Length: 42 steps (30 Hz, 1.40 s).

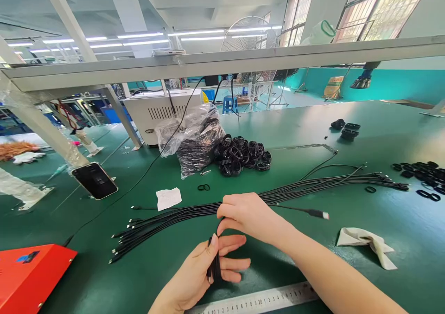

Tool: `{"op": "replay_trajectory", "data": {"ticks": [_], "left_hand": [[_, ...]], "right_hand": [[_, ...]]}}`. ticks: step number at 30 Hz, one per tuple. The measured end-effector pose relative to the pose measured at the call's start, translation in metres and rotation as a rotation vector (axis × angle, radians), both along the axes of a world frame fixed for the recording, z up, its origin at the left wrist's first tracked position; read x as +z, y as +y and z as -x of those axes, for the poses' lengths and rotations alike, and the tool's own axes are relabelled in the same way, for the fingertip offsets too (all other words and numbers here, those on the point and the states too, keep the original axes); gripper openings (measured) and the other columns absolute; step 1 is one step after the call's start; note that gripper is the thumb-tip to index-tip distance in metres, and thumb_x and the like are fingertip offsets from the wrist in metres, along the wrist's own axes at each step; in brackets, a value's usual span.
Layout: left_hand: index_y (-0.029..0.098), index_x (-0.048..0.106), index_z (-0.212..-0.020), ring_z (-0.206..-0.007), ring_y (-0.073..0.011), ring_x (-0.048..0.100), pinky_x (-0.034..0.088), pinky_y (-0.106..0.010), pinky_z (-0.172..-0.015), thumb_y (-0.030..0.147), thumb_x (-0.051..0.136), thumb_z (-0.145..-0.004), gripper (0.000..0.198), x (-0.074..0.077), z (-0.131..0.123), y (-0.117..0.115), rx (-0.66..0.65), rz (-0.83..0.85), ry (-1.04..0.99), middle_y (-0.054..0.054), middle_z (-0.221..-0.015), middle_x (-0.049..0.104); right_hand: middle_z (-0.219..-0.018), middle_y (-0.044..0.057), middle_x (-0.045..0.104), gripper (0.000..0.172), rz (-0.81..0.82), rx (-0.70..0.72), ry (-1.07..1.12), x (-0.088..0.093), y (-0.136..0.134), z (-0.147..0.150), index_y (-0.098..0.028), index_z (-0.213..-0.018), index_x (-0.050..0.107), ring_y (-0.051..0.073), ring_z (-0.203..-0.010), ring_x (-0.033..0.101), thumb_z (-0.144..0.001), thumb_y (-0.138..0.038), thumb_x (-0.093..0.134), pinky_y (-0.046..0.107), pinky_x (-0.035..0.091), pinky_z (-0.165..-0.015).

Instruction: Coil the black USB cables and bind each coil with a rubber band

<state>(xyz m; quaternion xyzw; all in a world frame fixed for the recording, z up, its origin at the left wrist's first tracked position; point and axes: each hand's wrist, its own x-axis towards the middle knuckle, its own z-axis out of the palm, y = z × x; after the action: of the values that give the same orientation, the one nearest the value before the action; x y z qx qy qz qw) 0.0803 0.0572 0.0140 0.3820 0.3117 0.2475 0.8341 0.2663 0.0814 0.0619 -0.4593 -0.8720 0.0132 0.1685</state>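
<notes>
My left hand [205, 267] holds a black cable [216, 264] gathered into a small coil across the palm, the thumb pressing on it and the other fingers spread. Just above, my right hand [243, 216] pinches a part of the same cable, mostly hidden by its fingers. Behind the hands lies a long bundle of straight black cables [187, 212], their metal plugs showing at both ends. One cable end with a thick plug [318, 213] sticks out on the right of my right hand. A steel ruler [257, 302] lies near the front edge, below my hands.
Coiled cables [241, 154] are piled by a clear plastic bag [198, 137]. More black rings [422, 175] lie far right. Also around are a white cloth [365, 242], a paper slip [168, 198], a phone [95, 180] and a red box [34, 274]. A metal beam [222, 63] crosses above.
</notes>
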Motion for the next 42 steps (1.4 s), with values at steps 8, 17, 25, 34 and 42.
{"op": "replay_trajectory", "data": {"ticks": [8,17,25,34,42], "left_hand": [[0.014,0.068,-0.11,-0.034,0.0033,0.048,0.042,-0.006,-0.039,0.024,0.019,-0.103,0.051,0.001,0.04,0.033,0.39,0.126,-0.492,-0.015,-0.119,0.07],[0.022,0.009,-0.152,-0.065,-0.0023,0.069,0.055,-0.009,-0.06,0.019,0.018,-0.103,0.05,-0.002,0.049,0.047,0.549,0.206,-0.69,-0.016,-0.149,0.039],[0.015,0.046,-0.14,-0.128,-0.0272,0.051,0.04,-0.037,-0.111,0.026,0.041,-0.098,0.044,-0.006,0.032,0.043,0.575,-0.06,-0.296,-0.014,-0.143,0.051],[0.025,0.062,-0.126,-0.131,-0.0298,0.048,0.033,-0.042,-0.112,0.041,0.059,-0.088,0.041,-0.011,0.012,0.02,0.254,-0.256,0.105,-0.007,-0.141,0.055],[0.013,0.074,-0.097,-0.062,-0.0169,0.065,0.047,-0.026,-0.061,0.047,0.046,-0.093,0.045,0.0,0.0,0.004,-0.014,-0.286,0.178,-0.015,-0.084,0.079]], "right_hand": [[-0.083,0.004,0.074,0.017,0.178,-0.2,-0.195,-0.009,-0.001,0.012,-0.02,-0.096,0.065,0.02,-0.075,0.07,-0.096,-0.031,0.052,0.024,0.035,-0.054],[-0.071,0.006,0.073,0.018,0.178,-0.064,-0.317,-0.012,-0.036,0.035,-0.015,-0.107,0.058,0.023,-0.061,0.071,-0.092,-0.024,0.058,0.026,0.038,-0.047],[-0.064,0.001,0.066,0.009,0.105,0.048,-0.334,-0.02,-0.047,0.039,-0.017,-0.082,0.056,0.018,-0.047,0.063,-0.091,-0.019,0.057,0.027,0.028,-0.042],[-0.081,0.004,0.07,0.007,0.059,0.077,-0.056,0.005,-0.034,0.021,-0.017,-0.085,0.057,0.017,-0.071,0.065,-0.091,-0.015,0.054,0.024,0.037,-0.058],[-0.064,-0.005,0.061,0.02,0.134,-0.211,0.542,-0.012,0.002,0.015,-0.021,-0.084,0.057,0.01,-0.054,0.051,-0.097,-0.031,0.046,0.02,0.035,-0.054]]}}
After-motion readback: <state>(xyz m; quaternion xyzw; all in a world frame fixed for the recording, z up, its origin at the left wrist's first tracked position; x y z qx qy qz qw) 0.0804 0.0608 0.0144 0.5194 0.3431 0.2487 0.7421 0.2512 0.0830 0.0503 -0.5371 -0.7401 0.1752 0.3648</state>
